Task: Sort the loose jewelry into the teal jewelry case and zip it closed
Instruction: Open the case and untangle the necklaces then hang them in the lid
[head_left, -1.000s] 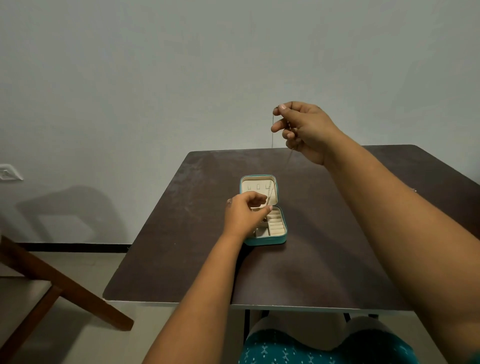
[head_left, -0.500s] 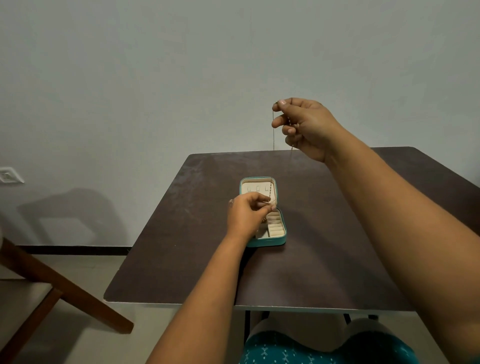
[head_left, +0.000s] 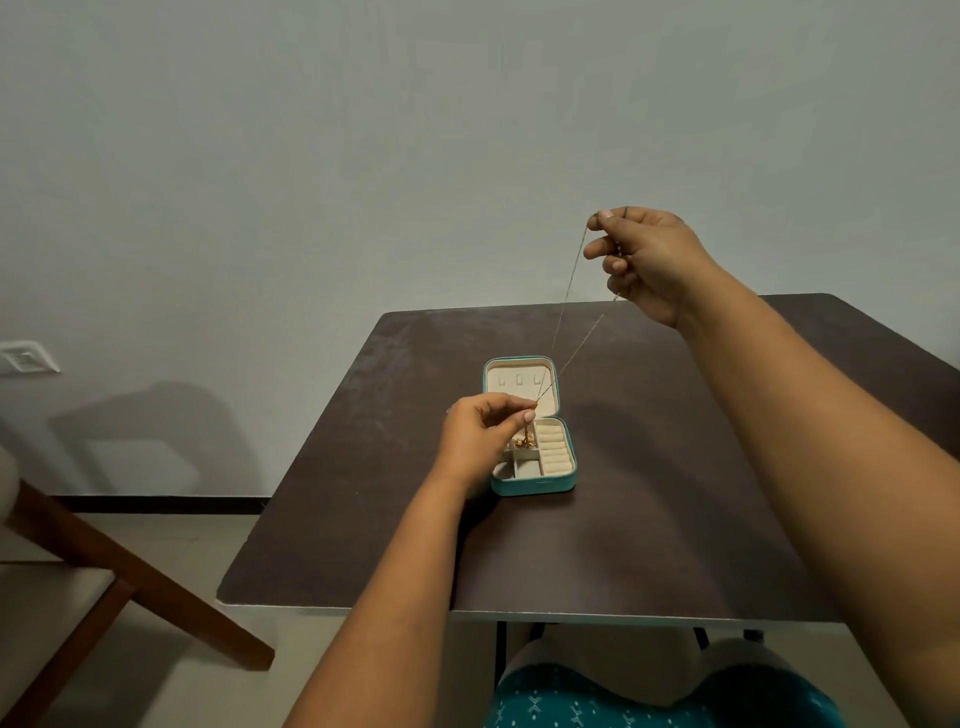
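Observation:
The teal jewelry case (head_left: 535, 484) lies open in the middle of the dark table, cream lid flat behind its tray. A thin chain necklace (head_left: 566, 296) stretches in two strands from hand to hand. My right hand (head_left: 644, 260) is raised above the table's far side and pinches the chain's upper ends. My left hand (head_left: 478, 436) hovers over the case's left part and pinches the chain's lower end between thumb and forefinger. Small gold pieces (head_left: 522, 442) lie in a compartment just under those fingers.
The dark brown table (head_left: 649, 519) stands against a plain wall. A wooden chair (head_left: 104, 571) is at the left, beside the table. A wall socket (head_left: 26, 356) sits low on the left wall. My knees in teal patterned cloth (head_left: 649, 701) show under the near edge.
My right hand has moved right and slightly down, so the chain now slants from it to the case. My left hand still pinches the lower end over the case.

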